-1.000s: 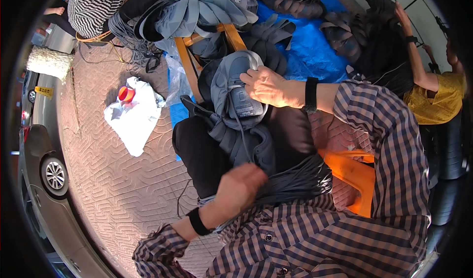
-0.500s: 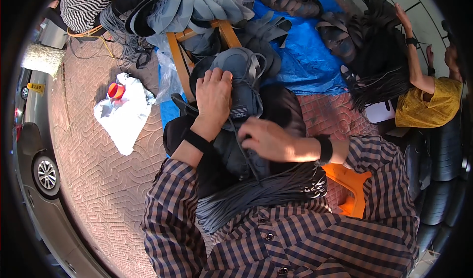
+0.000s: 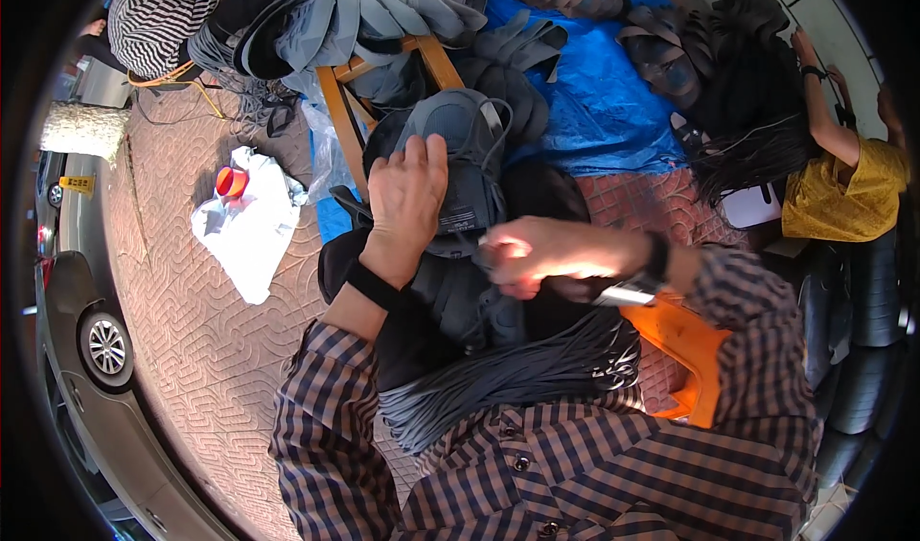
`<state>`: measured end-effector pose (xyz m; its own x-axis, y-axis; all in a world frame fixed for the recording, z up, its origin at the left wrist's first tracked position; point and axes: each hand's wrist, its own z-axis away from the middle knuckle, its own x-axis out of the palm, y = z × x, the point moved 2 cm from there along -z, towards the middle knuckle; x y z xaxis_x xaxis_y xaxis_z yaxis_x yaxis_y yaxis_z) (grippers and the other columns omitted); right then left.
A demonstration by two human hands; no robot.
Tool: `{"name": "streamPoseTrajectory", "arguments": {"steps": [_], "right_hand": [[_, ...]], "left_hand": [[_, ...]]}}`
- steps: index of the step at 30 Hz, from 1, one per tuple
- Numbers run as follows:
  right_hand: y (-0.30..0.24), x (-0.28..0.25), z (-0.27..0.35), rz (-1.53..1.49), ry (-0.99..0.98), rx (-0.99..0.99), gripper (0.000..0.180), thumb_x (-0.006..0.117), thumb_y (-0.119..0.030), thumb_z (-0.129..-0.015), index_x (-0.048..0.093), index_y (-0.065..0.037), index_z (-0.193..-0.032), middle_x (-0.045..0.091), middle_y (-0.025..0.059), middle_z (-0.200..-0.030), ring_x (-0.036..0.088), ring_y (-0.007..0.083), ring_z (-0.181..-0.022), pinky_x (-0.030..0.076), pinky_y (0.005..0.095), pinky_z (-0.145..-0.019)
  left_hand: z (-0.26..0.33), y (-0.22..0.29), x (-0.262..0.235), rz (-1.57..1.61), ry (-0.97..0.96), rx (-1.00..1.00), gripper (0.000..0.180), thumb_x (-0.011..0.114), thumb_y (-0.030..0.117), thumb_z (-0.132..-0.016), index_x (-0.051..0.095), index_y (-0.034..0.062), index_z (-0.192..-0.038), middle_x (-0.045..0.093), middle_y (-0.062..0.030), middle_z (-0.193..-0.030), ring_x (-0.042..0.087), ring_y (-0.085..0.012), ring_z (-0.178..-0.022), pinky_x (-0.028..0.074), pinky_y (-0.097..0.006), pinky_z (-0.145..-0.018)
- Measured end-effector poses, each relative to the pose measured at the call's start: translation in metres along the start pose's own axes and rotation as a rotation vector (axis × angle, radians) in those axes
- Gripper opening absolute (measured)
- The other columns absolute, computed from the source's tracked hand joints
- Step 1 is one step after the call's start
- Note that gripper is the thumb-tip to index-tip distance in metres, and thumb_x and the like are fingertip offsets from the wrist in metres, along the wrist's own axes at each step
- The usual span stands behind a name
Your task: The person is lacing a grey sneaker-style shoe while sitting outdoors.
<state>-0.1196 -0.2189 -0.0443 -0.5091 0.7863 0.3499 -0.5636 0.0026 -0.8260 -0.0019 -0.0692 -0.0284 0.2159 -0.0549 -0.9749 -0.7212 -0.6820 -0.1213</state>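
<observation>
Across my lap lies a grey shoe upper with a loop of lace at its far end and a printed label inside. My left hand is closed over its left side, fingers bent at the edge. Right of the label, my right hand is closed and smeared by motion, with its fingertips pinching what looks like a thin grey lace near the upper's near end. A thick bundle of grey laces lies over my thighs, close to my body.
Beyond my knees stands a wooden frame near piled grey uppers. A blue tarp spreads behind. An orange stool is at my right. People sit at far left and right. A white bag lies on the paving; a car stands left.
My right hand has moved slightly right and up, and its fingers have drawn together. My left hand stays on the upper, its fingers shifted slightly.
</observation>
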Motion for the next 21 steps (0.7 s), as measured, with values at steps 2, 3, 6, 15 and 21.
{"name": "streamPoseTrajectory", "arguments": {"steps": [2, 3, 6, 15, 21], "right_hand": [[-0.006, -0.031, 0.043, 0.34, -0.234, 0.13, 0.016, 0.066, -0.015, -0.085, 0.057, -0.003, -0.088, 0.061, 0.0066, -0.075, 0.06, 0.0138, -0.064, 0.046, 0.0291, -0.055], [-0.009, -0.042, 0.068, 0.562, -0.281, 0.261, 0.016, 0.068, -0.016, -0.084, 0.057, -0.003, -0.086, 0.06, 0.0067, -0.068, 0.06, 0.015, -0.063, 0.045, 0.0309, -0.056], [0.021, -0.075, 0.131, 1.243, -0.078, 0.33, 0.008, 0.064, -0.009, -0.08, 0.06, -0.005, -0.085, 0.062, 0.0112, -0.072, 0.064, 0.0282, -0.071, 0.048, 0.0405, -0.06], [-0.061, -0.058, 0.008, 1.547, 0.484, -0.4, 0.009, 0.059, -0.013, -0.082, 0.058, -0.005, -0.083, 0.06, 0.0135, -0.074, 0.061, 0.0341, -0.071, 0.046, 0.0422, -0.06], [-0.064, -0.055, -0.062, 1.52, 0.583, -0.571, 0.018, 0.065, -0.006, -0.075, 0.056, -0.007, -0.091, 0.057, 0.0118, -0.092, 0.062, 0.0328, -0.08, 0.047, 0.0438, -0.067]], "left_hand": [[0.003, -0.003, 0.014, 0.064, 0.032, -0.059, 0.024, 0.068, 0.007, -0.07, 0.052, 0.0094, -0.087, 0.057, -0.008, -0.087, 0.064, -0.0271, -0.079, 0.048, -0.039, -0.066], [0.005, -0.005, 0.019, 0.124, 0.06, -0.119, 0.022, 0.067, 0.007, -0.072, 0.052, 0.0093, -0.086, 0.057, -0.0091, -0.087, 0.065, -0.0298, -0.075, 0.049, -0.041, -0.061], [0.007, -0.009, 0.024, 0.515, 0.076, -0.383, 0.021, 0.064, 0.005, -0.075, 0.051, 0.0086, -0.091, 0.056, -0.0119, -0.088, 0.062, -0.0349, -0.076, 0.049, -0.045, -0.064], [0.068, 0.044, -0.011, 0.968, -0.32, -0.373, 0.021, 0.065, 0.015, -0.084, 0.062, 0.005, -0.102, 0.062, -0.0113, -0.067, 0.062, -0.0205, -0.058, 0.048, -0.032, -0.054], [0.077, 0.078, 0.011, 1.887, -0.68, -0.66, 0.045, 0.061, 0.022, -0.091, 0.045, 0.0034, -0.129, 0.068, -0.007, -0.093, 0.058, -0.0078, -0.061, 0.049, -0.022, -0.058]]}}
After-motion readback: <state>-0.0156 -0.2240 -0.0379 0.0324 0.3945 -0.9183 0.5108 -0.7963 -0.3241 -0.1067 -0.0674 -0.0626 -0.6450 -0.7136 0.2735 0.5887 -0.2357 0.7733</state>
